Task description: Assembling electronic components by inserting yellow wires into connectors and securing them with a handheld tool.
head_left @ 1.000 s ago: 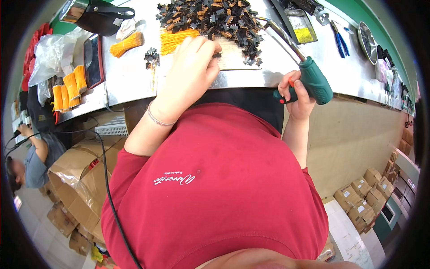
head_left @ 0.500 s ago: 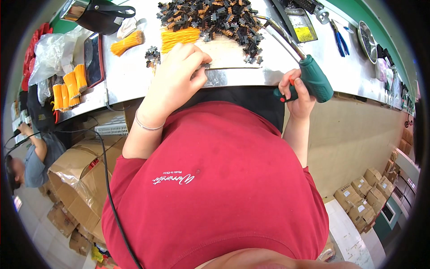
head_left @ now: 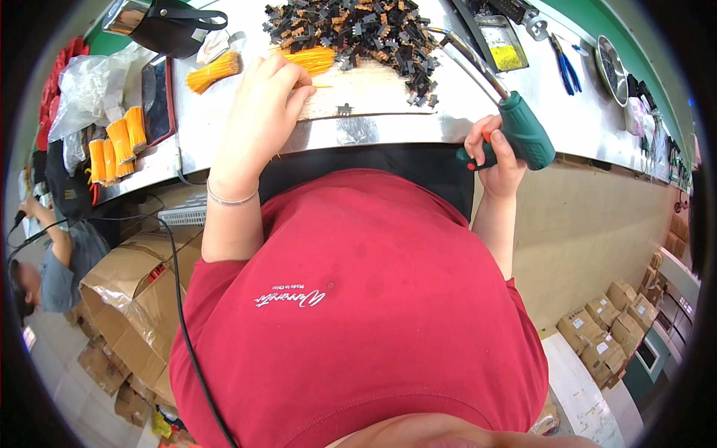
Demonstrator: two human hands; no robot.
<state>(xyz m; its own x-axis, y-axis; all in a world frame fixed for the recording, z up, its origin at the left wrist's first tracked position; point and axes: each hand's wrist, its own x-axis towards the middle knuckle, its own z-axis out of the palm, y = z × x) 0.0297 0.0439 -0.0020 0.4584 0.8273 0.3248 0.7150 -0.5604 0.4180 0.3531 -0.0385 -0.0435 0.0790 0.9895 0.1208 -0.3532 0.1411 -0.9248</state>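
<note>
My right hand (head_left: 497,158) is wrapped round the grip of a green soldering gun (head_left: 526,131), whose metal tip end points up and left towards a heap of small black and copper-coloured switches (head_left: 355,30). My left hand (head_left: 269,104) is over the left part of a pale board (head_left: 373,88), thumb and fingers pinched together. Between its fingertips is a thin yellow wire (head_left: 322,86), with one end sticking out to the right. Just behind the hand lies a bundle of yellow wires (head_left: 312,60). A single small black switch (head_left: 344,110) sits by the board's near edge.
To the left are another yellow wire bundle (head_left: 213,72), several upright wire bundles (head_left: 118,142), a red-edged phone (head_left: 156,101) and a plastic bag (head_left: 88,93). Blue-handled pliers (head_left: 567,67), a tray with yellow material (head_left: 504,45) and a metal bowl (head_left: 612,71) lie right.
My left hand has moved left and away from the board's near edge, uncovering the single switch there. It now hides the small switch cluster at the left. My right hand stays put.
</note>
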